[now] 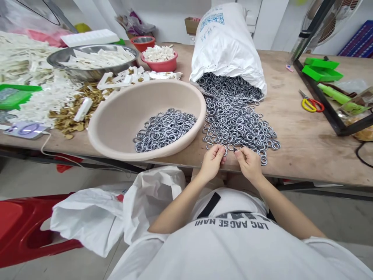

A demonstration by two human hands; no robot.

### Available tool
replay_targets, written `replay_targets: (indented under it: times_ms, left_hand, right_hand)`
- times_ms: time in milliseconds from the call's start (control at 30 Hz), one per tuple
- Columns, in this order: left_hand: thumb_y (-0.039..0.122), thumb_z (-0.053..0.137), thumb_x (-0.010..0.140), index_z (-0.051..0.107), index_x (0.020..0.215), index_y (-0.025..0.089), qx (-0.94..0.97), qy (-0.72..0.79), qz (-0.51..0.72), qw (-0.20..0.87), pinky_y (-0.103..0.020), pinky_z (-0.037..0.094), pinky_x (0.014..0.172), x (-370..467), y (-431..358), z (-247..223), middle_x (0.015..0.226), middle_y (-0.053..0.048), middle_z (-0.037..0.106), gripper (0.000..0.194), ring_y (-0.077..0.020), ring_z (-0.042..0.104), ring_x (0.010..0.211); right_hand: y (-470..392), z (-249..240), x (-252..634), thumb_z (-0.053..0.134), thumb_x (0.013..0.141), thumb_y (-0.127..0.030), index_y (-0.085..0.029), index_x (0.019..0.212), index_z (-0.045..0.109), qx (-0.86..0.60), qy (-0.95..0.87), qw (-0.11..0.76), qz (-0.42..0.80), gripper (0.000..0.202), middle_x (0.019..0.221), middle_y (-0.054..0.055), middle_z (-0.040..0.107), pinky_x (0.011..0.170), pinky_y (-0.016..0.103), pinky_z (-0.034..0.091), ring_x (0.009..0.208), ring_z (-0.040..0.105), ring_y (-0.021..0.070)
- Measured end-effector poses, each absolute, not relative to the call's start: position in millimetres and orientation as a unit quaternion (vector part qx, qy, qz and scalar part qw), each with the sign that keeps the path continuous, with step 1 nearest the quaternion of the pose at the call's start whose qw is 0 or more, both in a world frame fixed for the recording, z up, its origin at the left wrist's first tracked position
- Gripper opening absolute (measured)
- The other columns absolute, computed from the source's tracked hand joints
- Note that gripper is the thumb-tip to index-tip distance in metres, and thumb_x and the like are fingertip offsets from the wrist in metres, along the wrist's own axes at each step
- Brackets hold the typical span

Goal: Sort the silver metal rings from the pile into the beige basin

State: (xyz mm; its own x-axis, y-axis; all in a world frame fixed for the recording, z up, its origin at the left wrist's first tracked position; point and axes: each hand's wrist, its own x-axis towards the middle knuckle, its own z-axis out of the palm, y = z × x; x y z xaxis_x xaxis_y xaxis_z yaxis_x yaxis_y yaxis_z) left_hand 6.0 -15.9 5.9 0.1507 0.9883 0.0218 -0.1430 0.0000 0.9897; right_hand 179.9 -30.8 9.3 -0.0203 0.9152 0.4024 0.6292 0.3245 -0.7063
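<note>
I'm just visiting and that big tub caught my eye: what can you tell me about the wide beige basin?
The wide beige basin is round-looking and open-topped, with smooth walls and a thick, rounded rim; it looks like plastic. It rests, opening upward, near the front edge of the table; its underside is hidden. Grey rings lie heaped inside, toward the near right, leaving the left inner wall bare. The left hand and right hand are beyond its right side, not touching it.

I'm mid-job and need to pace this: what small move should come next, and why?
Probably bring the dark piece in the right hand to the ring in the left hand: each is pinched, and they sit close but apart.
</note>
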Motion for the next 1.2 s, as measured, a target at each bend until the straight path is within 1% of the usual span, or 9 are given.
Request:
replay_targets:
  times_ms: [333, 467, 567, 633, 767, 933, 1033, 1133, 1200]
  left_hand:
    - [0.052, 0.061, 0.09, 0.061, 0.09, 0.017, 0.478, 0.417, 0.504, 0.586, -0.021, 0.044, 0.058, 1.0, -14.6, 7.6, 0.068, 0.001, 0.058, 0.036, -0.0101, 0.054, 0.061]
    - [0.05, 0.061, 0.091, 0.059, 0.088, 0.017, 0.449, 0.402, 0.532, 0.594, -0.022, 0.048, 0.063, -0.3, -14.2, 3.9, 0.075, -0.001, 0.065, 0.033, -0.0096, 0.058, 0.063]
    - [0.048, 0.062, 0.091, 0.06, 0.087, 0.017, 0.431, 0.394, 0.565, 0.583, -0.022, 0.049, 0.065, 0.2, -14.5, -0.3, 0.08, -0.002, 0.068, 0.031, -0.0097, 0.061, 0.065]
    - [0.046, 0.062, 0.091, 0.064, 0.092, 0.017, 0.411, 0.395, 0.605, 0.556, -0.022, 0.05, 0.063, 1.4, -15.0, -1.8, 0.077, -0.002, 0.067, 0.029, -0.0103, 0.061, 0.065]
    - [0.042, 0.065, 0.09, 0.068, 0.112, 0.019, 0.363, 0.383, 0.661, 0.534, -0.022, 0.052, 0.066, 3.7, -15.1, -0.3, 0.077, -0.002, 0.068, 0.032, -0.0116, 0.065, 0.071]
    - [0.034, 0.068, 0.087, 0.068, 0.098, 0.017, 0.296, 0.351, 0.661, 0.593, -0.023, 0.054, 0.071, 0.2, -9.3, 5.6, 0.085, -0.005, 0.071, 0.02, -0.0103, 0.065, 0.071]
    - [0.032, 0.067, 0.084, 0.067, 0.093, 0.015, 0.276, 0.352, 0.637, 0.628, -0.02, 0.05, 0.062, -4.5, -8.3, 13.1, 0.081, -0.004, 0.069, 0.019, -0.0087, 0.06, 0.064]
    - [0.033, 0.071, 0.081, 0.066, 0.092, 0.015, 0.273, 0.389, 0.591, 0.652, -0.015, 0.033, 0.045, -7.0, -15.6, 23.5, 0.073, 0.001, 0.06, 0.021, -0.0031, 0.046, 0.051]
    - [0.037, 0.071, 0.082, 0.066, 0.094, 0.016, 0.296, 0.404, 0.558, 0.662, -0.015, 0.021, 0.04, -5.8, -23.9, 29.6, 0.073, 0.003, 0.055, 0.025, -0.0009, 0.036, 0.045]
  right_hand:
    - [-35.2, 11.0, 179.6, 0.049, 0.1, -0.045, -0.021, 0.084, 0.061, -0.547, -0.686, 0.447, 0.176, 0.031, 0.074, 0.0, 0.061, 0.066, 0.028, 0.037, 0.069, 0.056, 0.0161]
    - [-28.4, 16.0, 176.7, 0.063, 0.09, -0.048, -0.021, 0.098, 0.064, -0.593, -0.693, 0.374, 0.168, 0.028, 0.091, 0.003, 0.069, 0.071, 0.031, 0.042, 0.08, 0.062, 0.0202]
    - [-18.4, 18.8, 172.5, 0.061, 0.092, -0.034, -0.02, 0.113, 0.064, -0.609, -0.711, 0.315, 0.158, 0.025, 0.11, 0.008, 0.069, 0.083, 0.033, 0.046, 0.096, 0.065, 0.0231]
    - [-12.9, 20.4, 169.2, 0.054, 0.095, -0.026, -0.019, 0.117, 0.064, -0.619, -0.726, 0.266, 0.138, 0.025, 0.113, 0.01, 0.067, 0.087, 0.034, 0.046, 0.1, 0.065, 0.0242]
    - [-9.3, 24.8, 161.9, 0.049, 0.098, -0.028, -0.019, 0.112, 0.066, -0.659, -0.73, 0.159, 0.087, 0.023, 0.109, 0.011, 0.064, 0.081, 0.034, 0.046, 0.093, 0.066, 0.025]
    - [-14.0, 28.6, 158.2, 0.046, 0.099, -0.028, -0.02, 0.109, 0.062, -0.669, -0.737, 0.089, 0.047, 0.02, 0.109, 0.01, 0.062, 0.071, 0.033, 0.045, 0.084, 0.067, 0.0237]
    - [-18.8, 29.0, 160.1, 0.043, 0.1, -0.027, -0.019, 0.108, 0.061, -0.665, -0.732, 0.132, 0.067, 0.021, 0.108, 0.011, 0.062, 0.071, 0.033, 0.045, 0.085, 0.066, 0.024]
    - [-25.1, 30.3, 158.2, 0.044, 0.101, -0.03, -0.02, 0.102, 0.058, -0.61, -0.721, 0.289, 0.157, 0.018, 0.103, 0.009, 0.062, 0.078, 0.034, 0.046, 0.092, 0.062, 0.0237]
    - [-30.1, 32.6, 152.2, 0.044, 0.101, -0.037, -0.021, 0.097, 0.055, -0.545, -0.685, 0.397, 0.275, 0.019, 0.087, 0.004, 0.06, 0.073, 0.031, 0.046, 0.081, 0.059, 0.0197]
